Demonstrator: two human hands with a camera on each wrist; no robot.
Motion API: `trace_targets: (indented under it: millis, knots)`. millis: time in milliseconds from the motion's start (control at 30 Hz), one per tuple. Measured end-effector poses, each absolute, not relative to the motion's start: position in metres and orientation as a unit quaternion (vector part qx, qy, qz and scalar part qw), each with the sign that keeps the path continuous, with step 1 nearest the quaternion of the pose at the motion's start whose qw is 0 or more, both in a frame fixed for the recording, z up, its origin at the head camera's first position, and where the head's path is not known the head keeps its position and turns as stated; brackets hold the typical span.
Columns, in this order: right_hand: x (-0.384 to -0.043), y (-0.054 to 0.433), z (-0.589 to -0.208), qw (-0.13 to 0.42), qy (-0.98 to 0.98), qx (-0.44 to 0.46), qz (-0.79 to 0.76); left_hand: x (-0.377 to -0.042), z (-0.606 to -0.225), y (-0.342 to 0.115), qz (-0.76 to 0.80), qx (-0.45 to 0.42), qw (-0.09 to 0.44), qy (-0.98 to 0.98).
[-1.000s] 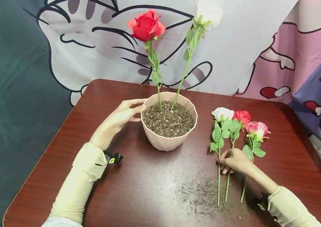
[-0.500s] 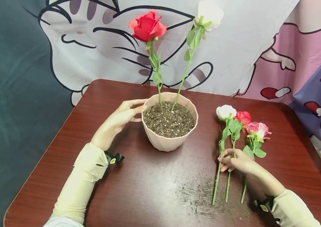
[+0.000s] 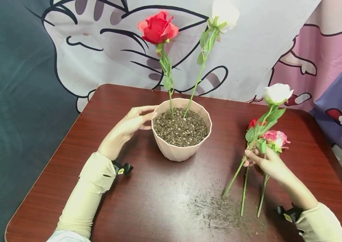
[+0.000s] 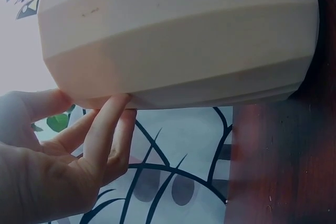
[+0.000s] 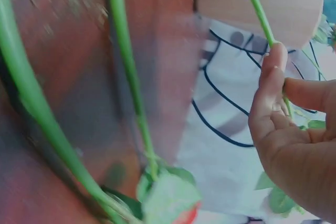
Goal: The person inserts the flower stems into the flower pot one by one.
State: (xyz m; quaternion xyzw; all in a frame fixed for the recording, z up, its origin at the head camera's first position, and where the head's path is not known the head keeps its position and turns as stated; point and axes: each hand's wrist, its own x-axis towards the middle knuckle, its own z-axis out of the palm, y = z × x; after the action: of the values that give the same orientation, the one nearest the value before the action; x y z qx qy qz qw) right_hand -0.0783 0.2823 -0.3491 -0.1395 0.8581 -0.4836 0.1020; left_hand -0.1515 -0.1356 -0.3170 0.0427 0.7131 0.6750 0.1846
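Observation:
My right hand point(image 3: 262, 163) pinches the stem of a white rose point(image 3: 278, 94), thumb against fingers. The rose leans up to the right, its bloom high over the table and its stem point(image 5: 257, 6) showing in the right wrist view. Below and behind it lie a red rose point(image 3: 253, 123), partly hidden by leaves, and a pink-and-white rose point(image 3: 276, 139). My left hand point(image 3: 125, 129) touches the left side of a pale pink faceted pot point(image 3: 178, 153), thumb at the rim. Its extended fingers point(image 4: 107, 129) rest against the pot wall in the left wrist view.
Dark soil point(image 3: 180, 129) fills the pot. In it stand another red rose point(image 3: 158, 28) and another white rose point(image 3: 223, 16). Soil crumbs point(image 3: 210, 211) are scattered on the brown table point(image 3: 146, 201) near the lying stems. A cartoon-cat curtain point(image 3: 104, 67) hangs behind.
My right hand has lifted the white rose off the table, moving it up and away, its bloom swinging right above the other flowers. My left hand stays at the pot.

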Motion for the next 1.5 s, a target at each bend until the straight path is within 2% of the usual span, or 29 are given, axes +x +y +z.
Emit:
trace_targets:
  millis: [133,333,567,833,967,1067,1233,1500]
  knots:
    - [-0.086,0.286,-0.334,0.033,0.855,-0.158,-0.493,-0.151,-0.317,-0.136,0.677,0.037,0.182,0.713]
    - [-0.098,0.277,-0.305,-0.063,0.76,-0.181,-0.621,-0.151,-0.317,-0.135,0.68,0.036,0.179,0.71]
    - [-0.123,0.248,-0.273,-0.128,0.579,-0.276,-0.756,-0.152,-0.319,-0.136,0.679,0.038,0.182,0.71]
    - [-0.154,0.202,-0.25,-0.214,0.583,-0.313,-0.719,-0.152,-0.319,-0.134,0.684,0.041,0.183,0.705]
    - [-0.167,0.179,-0.25,-0.253,0.693,-0.301,-0.605,-0.151,-0.319,-0.135,0.684,0.036,0.181,0.705]
    - [-0.178,0.164,-0.255,-0.277,0.759,-0.318,-0.497,-0.152,-0.319,-0.135,0.681,0.034,0.18,0.709]
    - [-0.192,0.143,-0.271,-0.283,0.794,-0.366,-0.395,-0.151,-0.32,-0.135,0.684,0.03,0.178,0.707]
    - [-0.195,0.127,-0.286,-0.255,0.804,-0.399,-0.359,-0.149,-0.319,-0.135,0.685,0.036,0.178,0.705]
